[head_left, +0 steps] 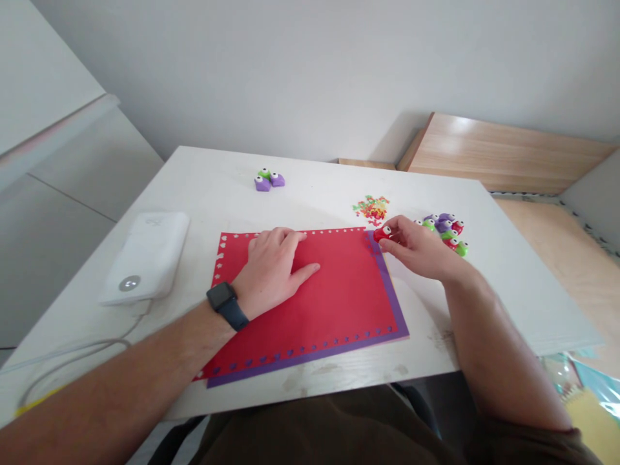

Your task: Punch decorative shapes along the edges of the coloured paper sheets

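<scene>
A red sheet of paper [334,284], with small shapes punched along its edges, lies over a purple sheet [398,316] on the table. My left hand [271,268] rests on the red sheet's upper left part, fingers spread and holding nothing. At the far right corner of the sheets, my right hand [416,245] pinches a small red craft punch [382,234] with bulging white eyes. The punch is at the paper's edge; whether the paper is inside its slot I cannot tell. Just beyond it lies a pile of tiny colourful paper cut-outs [374,208].
Several purple, green and red punches [443,225] sit to the right, partly behind my right hand. Three more punches [264,181] stand at the back of the white table [320,190]. A white power bank [150,255] with a cable [104,342] lies on the left.
</scene>
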Tool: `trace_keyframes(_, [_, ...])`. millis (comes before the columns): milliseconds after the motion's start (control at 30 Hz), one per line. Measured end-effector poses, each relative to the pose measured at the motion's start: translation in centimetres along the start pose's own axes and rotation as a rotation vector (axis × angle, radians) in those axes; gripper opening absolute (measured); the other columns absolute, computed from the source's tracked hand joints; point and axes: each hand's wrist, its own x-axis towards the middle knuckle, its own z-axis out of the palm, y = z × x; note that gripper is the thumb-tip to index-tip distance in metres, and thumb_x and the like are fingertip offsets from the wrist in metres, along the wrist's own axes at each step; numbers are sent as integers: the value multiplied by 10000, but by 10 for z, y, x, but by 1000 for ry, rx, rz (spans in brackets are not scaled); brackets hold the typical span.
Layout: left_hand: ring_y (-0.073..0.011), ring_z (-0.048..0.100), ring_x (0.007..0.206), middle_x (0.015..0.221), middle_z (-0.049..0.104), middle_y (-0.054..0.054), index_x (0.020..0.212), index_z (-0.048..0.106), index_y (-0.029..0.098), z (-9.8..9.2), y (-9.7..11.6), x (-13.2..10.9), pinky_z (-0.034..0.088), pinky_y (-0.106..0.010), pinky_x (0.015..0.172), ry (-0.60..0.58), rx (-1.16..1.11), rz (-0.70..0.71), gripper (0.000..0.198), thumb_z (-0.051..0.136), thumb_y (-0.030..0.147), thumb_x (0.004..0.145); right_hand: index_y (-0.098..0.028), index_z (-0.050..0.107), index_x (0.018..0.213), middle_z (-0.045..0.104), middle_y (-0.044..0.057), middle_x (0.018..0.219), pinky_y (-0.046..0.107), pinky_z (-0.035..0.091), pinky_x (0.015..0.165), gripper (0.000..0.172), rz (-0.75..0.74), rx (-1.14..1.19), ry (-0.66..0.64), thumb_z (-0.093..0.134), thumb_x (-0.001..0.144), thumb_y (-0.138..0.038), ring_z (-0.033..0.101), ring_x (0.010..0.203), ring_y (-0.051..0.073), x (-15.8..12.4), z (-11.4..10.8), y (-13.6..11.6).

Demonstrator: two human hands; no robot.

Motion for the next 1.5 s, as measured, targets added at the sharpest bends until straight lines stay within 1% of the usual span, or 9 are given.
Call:
trace_keyframes(100, [-376,582,1241,1302,631,-153,1317,572,201,0,0,-1,452,-555,1062,3,5,6,502,664,547,966,-245,547,1105,763,40,935,353,562,720,208,-26,92,-61,577,1031,-437,702,803,208,1,3,4])
trace_keyframes(233, [-380,587,1240,1306,631,-159,1319,570,196,0,0,-1,464,-566,1059,11,13,14,496,675,528,965,-254,553,1152,756,73,1040,392,592,765,273,-8,165,147,617,1010,-478,705,917,244,6,7,13])
trace_keyframes(300, [-379,593,1234,1299,635,-158,1308,576,191,-1,0,-1,471,-566,1055,14,17,18,485,681,518,964,-265,557,1157,757,75,1046,405,599,762,301,12,230,176,633,1000,-511,710,935,256,7,9,15])
trace_keyframes(533, [-377,600,1235,1293,638,-158,1307,582,179,-1,0,-1,478,-562,1059,20,26,23,489,689,512,966,-263,552,1100,759,58,1004,432,605,796,311,28,366,74,612,1016,-556,719,875,237,7,16,10])
trace_keyframes(700, [-377,597,1248,1299,632,-159,1310,574,177,-1,0,-2,472,-559,1070,23,26,26,485,690,501,968,-268,560,1115,736,58,1072,438,606,836,333,12,353,253,668,984,-555,698,969,250,11,20,16])
trace_keyframes(867, [-375,600,1240,1293,632,-157,1300,569,184,-2,1,-2,477,-562,1064,19,30,22,471,686,502,973,-263,540,1128,721,47,1028,432,599,831,337,13,392,151,607,1020,-575,695,939,233,12,24,16])
trace_keyframes(1133, [-370,593,1236,1295,629,-152,1300,573,178,-2,1,-3,478,-563,1064,15,36,22,475,682,509,977,-269,551,1099,692,47,1076,428,614,843,346,-5,410,294,649,993,-583,671,983,235,16,26,21])
trace_keyframes(1333, [-369,588,1240,1296,627,-150,1299,573,171,-3,2,-2,481,-566,1066,17,23,25,466,686,488,977,-270,546,1093,685,51,1109,443,632,821,326,21,439,307,642,1005,-569,706,1045,253,17,27,19])
trace_keyframes(1500, [-366,586,1247,1304,623,-145,1295,567,185,-3,2,-3,481,-564,1071,14,21,19,453,691,479,975,-268,547,1123,707,45,1079,464,628,859,335,16,478,224,632,1012,-573,716,994,244,18,32,22])
